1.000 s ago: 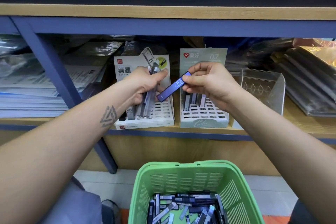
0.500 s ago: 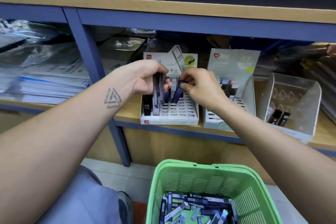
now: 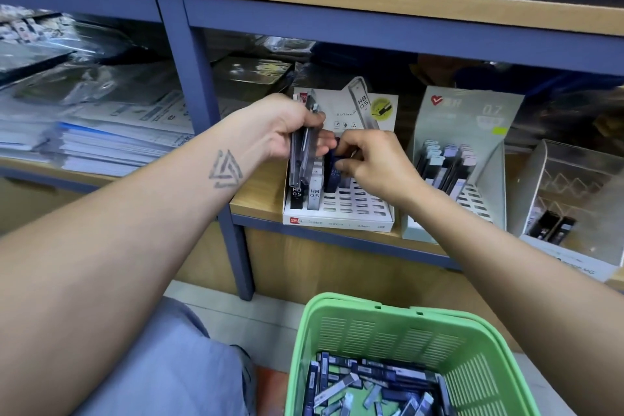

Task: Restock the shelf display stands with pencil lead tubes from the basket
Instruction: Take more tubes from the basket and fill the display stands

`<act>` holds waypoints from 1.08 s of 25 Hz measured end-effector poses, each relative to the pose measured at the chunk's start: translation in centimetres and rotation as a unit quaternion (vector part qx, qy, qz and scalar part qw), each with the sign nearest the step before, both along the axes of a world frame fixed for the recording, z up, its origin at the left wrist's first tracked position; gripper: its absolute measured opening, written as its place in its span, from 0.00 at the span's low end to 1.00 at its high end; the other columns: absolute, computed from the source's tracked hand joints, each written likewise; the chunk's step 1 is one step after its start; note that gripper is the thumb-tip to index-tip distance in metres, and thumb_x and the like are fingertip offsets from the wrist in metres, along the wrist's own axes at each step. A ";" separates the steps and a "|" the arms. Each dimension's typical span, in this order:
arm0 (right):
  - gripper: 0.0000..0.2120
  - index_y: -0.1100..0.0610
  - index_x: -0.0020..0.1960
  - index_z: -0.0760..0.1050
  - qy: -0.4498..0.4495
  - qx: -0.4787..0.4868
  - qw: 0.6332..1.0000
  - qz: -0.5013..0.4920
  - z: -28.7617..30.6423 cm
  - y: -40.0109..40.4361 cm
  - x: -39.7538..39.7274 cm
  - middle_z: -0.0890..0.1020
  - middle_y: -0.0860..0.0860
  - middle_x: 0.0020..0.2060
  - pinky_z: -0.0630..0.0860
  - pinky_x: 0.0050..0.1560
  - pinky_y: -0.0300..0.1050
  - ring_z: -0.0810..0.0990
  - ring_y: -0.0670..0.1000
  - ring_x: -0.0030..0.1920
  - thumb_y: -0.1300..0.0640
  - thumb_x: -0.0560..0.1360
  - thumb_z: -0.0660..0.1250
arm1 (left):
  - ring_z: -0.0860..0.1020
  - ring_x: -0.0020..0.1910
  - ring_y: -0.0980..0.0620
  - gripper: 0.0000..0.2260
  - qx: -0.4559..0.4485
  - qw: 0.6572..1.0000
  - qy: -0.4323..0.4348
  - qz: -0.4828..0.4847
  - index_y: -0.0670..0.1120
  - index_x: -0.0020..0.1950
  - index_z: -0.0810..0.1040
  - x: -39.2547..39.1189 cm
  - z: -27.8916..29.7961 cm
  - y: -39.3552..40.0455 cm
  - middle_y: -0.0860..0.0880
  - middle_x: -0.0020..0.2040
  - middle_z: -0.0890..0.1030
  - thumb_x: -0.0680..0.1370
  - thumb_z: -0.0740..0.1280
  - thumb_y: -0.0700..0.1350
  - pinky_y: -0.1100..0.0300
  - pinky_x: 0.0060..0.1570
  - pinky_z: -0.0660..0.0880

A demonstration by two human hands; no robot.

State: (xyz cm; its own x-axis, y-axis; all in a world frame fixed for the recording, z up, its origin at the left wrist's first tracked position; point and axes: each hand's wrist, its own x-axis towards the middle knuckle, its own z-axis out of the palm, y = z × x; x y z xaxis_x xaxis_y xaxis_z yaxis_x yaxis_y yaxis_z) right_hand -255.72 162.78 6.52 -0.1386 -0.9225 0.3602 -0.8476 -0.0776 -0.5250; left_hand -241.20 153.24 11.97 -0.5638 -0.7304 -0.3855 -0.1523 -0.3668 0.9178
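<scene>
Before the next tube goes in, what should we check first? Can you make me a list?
1. Blue tube seated in the white stand: cannot tell, the right hand hides its top.
2. Right hand's hold on the blue tube: ok, fingers pinch it.
3. Spare tubes safe in the left hand: ok, fingers are wrapped round the bunch.
4. Free slots in the white stand: ok, many bare holes show on its right side.
5. Label match: ok, the stand's card and the tubes already standing in it read HB 0.5.
6. More stock in the green basket: ok, plenty of tubes lie in it.
</scene>
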 end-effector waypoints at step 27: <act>0.05 0.62 0.51 0.82 -0.439 0.055 0.896 -0.037 3.0 8.5 -6.9 0.82 0.55 0.36 0.72 0.34 0.39 0.78 0.48 0.33 0.63 0.76 0.72 | 0.85 0.42 0.42 0.07 -0.026 0.976 0.020 -0.216 0.34 0.56 0.77 -6.1 -1.5 6.9 0.34 0.45 0.83 0.81 0.64 0.36 0.50 0.46 0.83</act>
